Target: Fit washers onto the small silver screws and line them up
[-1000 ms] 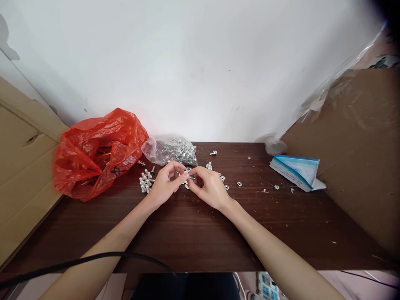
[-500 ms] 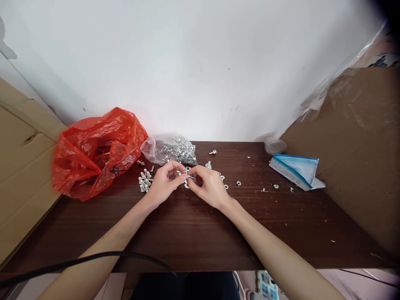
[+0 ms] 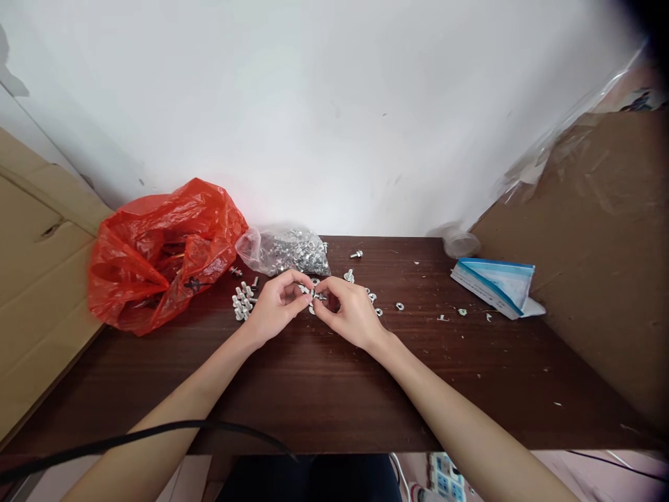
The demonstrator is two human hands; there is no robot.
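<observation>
Between the fingertips of both hands is a small metal bolt [image 3: 320, 296], lying sideways with its shank toward the right. My left hand [image 3: 279, 307] pinches its left end with thumb and forefinger, where a washer or nut seems to sit, partly hidden. My right hand [image 3: 348, 310] closes thumb and forefinger on the bolt from the other side. Behind the fingertips lie loose washers [image 3: 315, 282]. A cluster of bolts [image 3: 242, 302] stands to the left of my left hand. Right of my right hand are several nuts and washers [image 3: 379, 312].
A clear bag of metal fasteners [image 3: 300, 252] lies against the wall, beside a red plastic bag [image 3: 167, 258]. A blue-and-white packet [image 3: 494, 287] and a clear round container [image 3: 460, 244] are at right. Cardboard [image 3: 585, 244] flanks the table. A black cable [image 3: 209, 424] crosses in front.
Both hands stay in nearly the same place, still pinching the bolt. The metal piece between the fingertips has turned slightly and shows more. Nothing else has visibly moved.
</observation>
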